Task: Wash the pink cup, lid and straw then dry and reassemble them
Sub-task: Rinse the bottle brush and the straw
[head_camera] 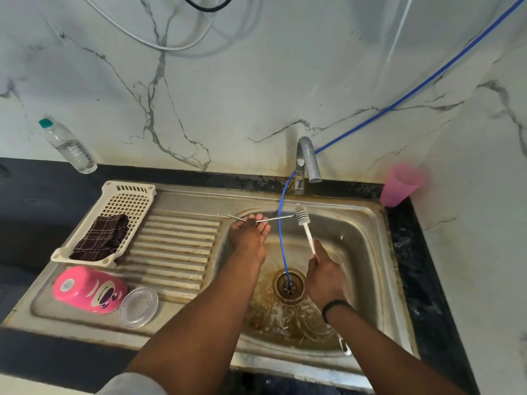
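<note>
Pink tumbler [400,185] blurred; straw [261,219] partly hand-hidden.

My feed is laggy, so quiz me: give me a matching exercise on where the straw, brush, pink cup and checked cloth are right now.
Things:
1. metal straw
2. brush
3. pink cup
4. checked cloth

Places:
A. in the cream basket
B. held by the left hand
C. lying on the drainboard
D. held by the right hand

Pairs: 1-B, 2-D, 3-C, 4-A
</note>
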